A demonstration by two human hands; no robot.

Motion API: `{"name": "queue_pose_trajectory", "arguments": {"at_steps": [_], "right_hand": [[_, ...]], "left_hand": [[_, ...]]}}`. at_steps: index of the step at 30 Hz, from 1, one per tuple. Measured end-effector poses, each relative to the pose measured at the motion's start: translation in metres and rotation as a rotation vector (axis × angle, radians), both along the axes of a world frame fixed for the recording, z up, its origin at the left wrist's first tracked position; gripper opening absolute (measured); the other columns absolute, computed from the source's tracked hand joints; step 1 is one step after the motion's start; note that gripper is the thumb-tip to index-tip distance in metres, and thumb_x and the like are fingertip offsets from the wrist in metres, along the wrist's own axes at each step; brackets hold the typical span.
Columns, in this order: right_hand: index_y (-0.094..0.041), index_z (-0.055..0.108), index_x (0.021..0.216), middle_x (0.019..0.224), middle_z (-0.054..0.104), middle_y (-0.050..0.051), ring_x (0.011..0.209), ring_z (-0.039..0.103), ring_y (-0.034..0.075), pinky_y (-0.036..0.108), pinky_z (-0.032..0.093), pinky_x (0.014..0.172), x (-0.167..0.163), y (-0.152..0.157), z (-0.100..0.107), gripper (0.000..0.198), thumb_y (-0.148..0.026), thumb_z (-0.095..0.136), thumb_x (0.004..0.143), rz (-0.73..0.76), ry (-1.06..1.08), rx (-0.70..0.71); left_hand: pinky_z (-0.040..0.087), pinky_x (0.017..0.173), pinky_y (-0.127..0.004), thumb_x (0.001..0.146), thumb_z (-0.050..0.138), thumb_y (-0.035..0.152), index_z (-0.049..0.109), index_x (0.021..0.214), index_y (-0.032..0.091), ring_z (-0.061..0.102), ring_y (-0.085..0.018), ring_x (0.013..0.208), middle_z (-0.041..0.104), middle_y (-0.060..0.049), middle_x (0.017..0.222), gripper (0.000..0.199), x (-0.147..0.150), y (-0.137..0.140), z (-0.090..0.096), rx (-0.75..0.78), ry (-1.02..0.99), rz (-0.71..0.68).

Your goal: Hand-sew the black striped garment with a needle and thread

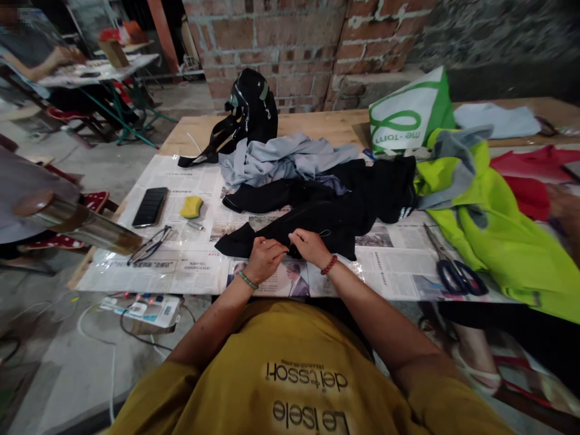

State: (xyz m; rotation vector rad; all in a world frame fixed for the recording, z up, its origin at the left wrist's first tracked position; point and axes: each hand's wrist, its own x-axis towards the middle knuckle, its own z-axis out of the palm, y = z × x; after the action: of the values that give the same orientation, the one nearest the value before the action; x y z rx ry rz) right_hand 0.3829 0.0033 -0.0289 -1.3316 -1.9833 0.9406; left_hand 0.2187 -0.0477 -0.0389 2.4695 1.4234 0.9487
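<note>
My left hand and my right hand are close together above the near edge of a black garment. My right thumb and forefinger pinch a fine pale thread, whose loop shows beside the knuckles. The left fingers are closed in a pinch facing the right fingertips; what they hold is too small to make out. Under both wrists, newspaper covers the table. The black garment's sleeve end lies just beyond my left hand.
Scissors and a bright yellow-green garment lie to the right. On the left are a phone, a sponge, glasses and a tall bottle. Behind are grey cloth, a black bag and a green-white bag.
</note>
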Motion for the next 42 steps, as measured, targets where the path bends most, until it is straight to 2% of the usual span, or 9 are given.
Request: {"name": "queue_pose_trajectory", "arguments": {"at_steps": [5, 14, 24, 38, 42], "right_hand": [[-0.018, 0.048, 0.057, 0.052, 0.046, -0.004, 0.054, 0.043, 0.009, 0.022, 0.03, 0.053, -0.0023, 0.0024, 0.0024, 0.03, -0.032, 0.044, 0.083, 0.032, -0.006, -0.051], [-0.018, 0.043, 0.055, 0.051, 0.04, -0.005, 0.052, 0.038, 0.009, 0.021, 0.028, 0.052, 0.0019, 0.0056, -0.0013, 0.031, -0.033, 0.044, 0.082, 0.073, 0.027, -0.056], [-0.018, 0.048, 0.056, 0.05, 0.043, -0.005, 0.052, 0.04, 0.009, 0.021, 0.029, 0.052, 0.0027, 0.0075, -0.0012, 0.03, -0.032, 0.043, 0.082, 0.116, 0.005, -0.041], [-0.018, 0.045, 0.054, 0.05, 0.041, -0.005, 0.052, 0.038, 0.008, 0.021, 0.029, 0.052, 0.0035, 0.0068, 0.0014, 0.03, -0.032, 0.043, 0.081, 0.143, 0.031, -0.043], [-0.018, 0.041, 0.054, 0.05, 0.037, -0.005, 0.052, 0.035, 0.008, 0.021, 0.027, 0.051, 0.0018, 0.0034, -0.0018, 0.033, -0.035, 0.043, 0.082, 0.189, 0.027, -0.032]], "left_hand": [[0.033, 0.082, -0.036, 0.084, 0.054, 0.019, 0.067, 0.086, 0.021, 0.061, -0.014, 0.081, 0.07, -0.001, 0.084, 0.013, 0.0002, -0.0004, 0.0012, 0.044, -0.014, 0.007], [0.033, 0.083, -0.037, 0.084, 0.054, 0.019, 0.067, 0.085, 0.022, 0.06, -0.014, 0.082, 0.07, -0.001, 0.085, 0.013, 0.0028, -0.0012, -0.0003, 0.058, -0.009, 0.043], [0.033, 0.083, -0.037, 0.085, 0.053, 0.02, 0.066, 0.086, 0.022, 0.06, -0.015, 0.081, 0.07, -0.002, 0.085, 0.013, 0.0039, -0.0016, 0.0013, 0.029, 0.005, 0.046], [0.033, 0.085, -0.038, 0.084, 0.054, 0.02, 0.066, 0.086, 0.022, 0.06, -0.014, 0.083, 0.069, -0.001, 0.086, 0.012, 0.0051, -0.0023, 0.0017, 0.022, 0.017, 0.049], [0.034, 0.083, -0.037, 0.084, 0.053, 0.019, 0.065, 0.083, 0.021, 0.061, -0.014, 0.08, 0.07, -0.001, 0.083, 0.012, 0.0053, 0.0014, 0.0, 0.039, -0.045, 0.11]]}}
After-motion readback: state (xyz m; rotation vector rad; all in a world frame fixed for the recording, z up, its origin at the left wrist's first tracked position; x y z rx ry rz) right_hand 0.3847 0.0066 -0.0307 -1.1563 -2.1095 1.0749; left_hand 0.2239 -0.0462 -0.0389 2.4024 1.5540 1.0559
